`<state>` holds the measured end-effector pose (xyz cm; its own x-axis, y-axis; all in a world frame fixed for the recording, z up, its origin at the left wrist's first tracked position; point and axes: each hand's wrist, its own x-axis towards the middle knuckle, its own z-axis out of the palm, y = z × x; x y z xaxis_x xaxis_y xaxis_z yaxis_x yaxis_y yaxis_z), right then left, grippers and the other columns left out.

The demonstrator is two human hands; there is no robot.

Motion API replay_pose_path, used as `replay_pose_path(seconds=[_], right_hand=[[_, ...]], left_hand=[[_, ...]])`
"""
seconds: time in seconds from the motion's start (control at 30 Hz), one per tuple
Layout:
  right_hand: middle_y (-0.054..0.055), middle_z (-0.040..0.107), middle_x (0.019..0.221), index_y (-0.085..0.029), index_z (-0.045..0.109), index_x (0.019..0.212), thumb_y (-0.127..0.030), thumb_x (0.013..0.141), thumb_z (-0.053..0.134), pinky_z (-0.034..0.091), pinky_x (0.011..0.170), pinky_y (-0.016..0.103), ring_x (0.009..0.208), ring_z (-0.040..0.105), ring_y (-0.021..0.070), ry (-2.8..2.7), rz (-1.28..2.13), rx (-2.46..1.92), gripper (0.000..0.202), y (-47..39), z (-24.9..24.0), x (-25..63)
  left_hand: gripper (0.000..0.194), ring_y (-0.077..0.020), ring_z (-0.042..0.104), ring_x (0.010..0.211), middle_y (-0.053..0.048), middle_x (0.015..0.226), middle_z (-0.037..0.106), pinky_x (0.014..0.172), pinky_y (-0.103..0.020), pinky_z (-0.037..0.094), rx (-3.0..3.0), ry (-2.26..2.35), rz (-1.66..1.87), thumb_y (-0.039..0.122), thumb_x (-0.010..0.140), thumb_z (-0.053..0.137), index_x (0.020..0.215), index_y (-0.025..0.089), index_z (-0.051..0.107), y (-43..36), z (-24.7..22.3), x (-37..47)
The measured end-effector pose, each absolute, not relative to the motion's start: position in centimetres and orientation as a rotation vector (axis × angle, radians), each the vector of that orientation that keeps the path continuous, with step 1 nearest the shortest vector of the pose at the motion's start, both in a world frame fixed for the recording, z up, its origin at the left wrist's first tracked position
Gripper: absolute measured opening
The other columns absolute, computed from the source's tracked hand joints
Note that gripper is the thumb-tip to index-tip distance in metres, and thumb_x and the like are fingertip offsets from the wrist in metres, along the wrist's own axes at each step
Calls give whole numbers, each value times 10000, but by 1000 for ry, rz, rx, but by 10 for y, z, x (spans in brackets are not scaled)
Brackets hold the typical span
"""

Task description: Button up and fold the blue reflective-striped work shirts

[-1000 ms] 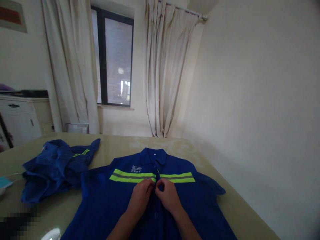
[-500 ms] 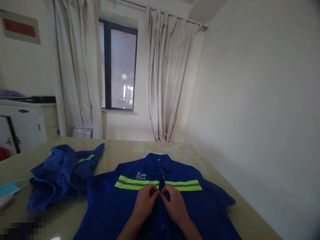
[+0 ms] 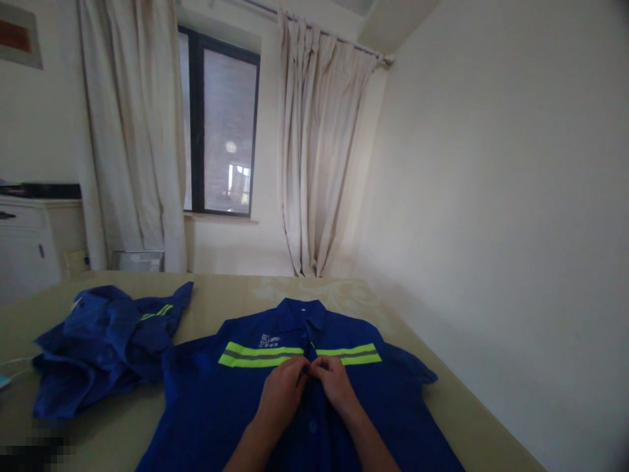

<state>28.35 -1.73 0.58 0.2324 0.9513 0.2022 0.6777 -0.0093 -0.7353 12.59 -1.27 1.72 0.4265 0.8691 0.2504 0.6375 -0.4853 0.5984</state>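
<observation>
Two hands, blue shirt, blurred lettering

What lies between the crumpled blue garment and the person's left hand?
In the head view, between the crumpled blue garment and the left hand lie one sleeve and part of the front of the spread-out blue shirt.

Two garments, two hands, two curtains, one window

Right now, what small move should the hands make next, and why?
Probably draw the two sides of the shirt together: the left hand and right hand pinch close to each other along its middle, and the bright stripe looks parted just above them.
</observation>
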Motion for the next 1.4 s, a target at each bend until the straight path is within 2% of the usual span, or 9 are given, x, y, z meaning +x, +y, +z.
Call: replay_pose_path(seconds=[0.17,0.27,0.4,0.53,0.6,0.8,0.93,1.13,1.4], right_hand=[[18,762,833,-203,747,842,-187,814,527,469,739,250,815,698,194,-1537,499,-1712,222,-24,10,282],[18,767,979,-251,719,1041,-153,829,502,463,795,262,924,708,197,-1580,350,-1795,319,-38,11,276],[48,758,1072,-278,673,1133,-176,862,515,473,824,322,1006,713,245,-1720,223,-2025,330,-46,21,265],[146,701,1122,-194,665,1104,-376,957,520,498,795,374,993,713,298,-1690,152,-2160,275,-29,34,255],[168,656,1183,-170,660,1098,-381,937,582,500,799,378,1021,700,307,-1653,123,-2149,277,-18,35,252],[74,676,1069,-212,679,952,-321,982,522,461,756,296,926,688,218,-1583,220,-2010,193,-5,21,260],[38,694,922,-210,680,860,-281,953,542,449,752,251,872,671,184,-1580,299,-1862,181,-5,15,276],[43,711,892,-196,696,856,-214,881,580,465,771,242,861,674,190,-1550,364,-1718,121,-1,6,288],[46,699,863,-196,693,852,-238,830,650,471,750,281,818,656,212,-1407,366,-1666,64,4,-4,282]], left_hand=[[356,-222,653,1032,-67,1041,711,925,-332,471,2344,1419,774,261,1036,335,944,219,677,-14,16,126],[396,-257,596,1233,-118,1274,677,1057,-407,437,2450,1535,788,255,1037,304,1180,182,666,-14,8,127],[508,-307,367,1492,-157,1568,477,1223,-519,275,2560,1557,617,305,1014,354,1458,125,523,-26,-3,127],[535,-355,292,1524,-137,1625,382,1224,-597,233,2546,1597,516,335,996,382,1510,226,485,-53,-10,125],[532,-367,278,1528,-108,1628,387,1220,-613,222,2531,1613,524,350,980,421,1504,290,491,-66,-13,123],[517,-355,410,1453,-98,1560,498,1167,-565,312,2517,1651,460,316,951,437,1456,311,549,-72,4,118],[396,-340,622,1149,-137,1230,693,957,-510,451,2456,1811,404,249,977,384,1230,230,688,-43,33,128],[355,-309,613,1135,-131,1182,674,927,-440,423,2422,1818,455,237,1013,387,1243,232,658,4,30,149],[295,-224,647,1009,-60,1046,689,862,-341,438,2287,1609,732,218,1021,376,1043,223,669,20,7,143]])
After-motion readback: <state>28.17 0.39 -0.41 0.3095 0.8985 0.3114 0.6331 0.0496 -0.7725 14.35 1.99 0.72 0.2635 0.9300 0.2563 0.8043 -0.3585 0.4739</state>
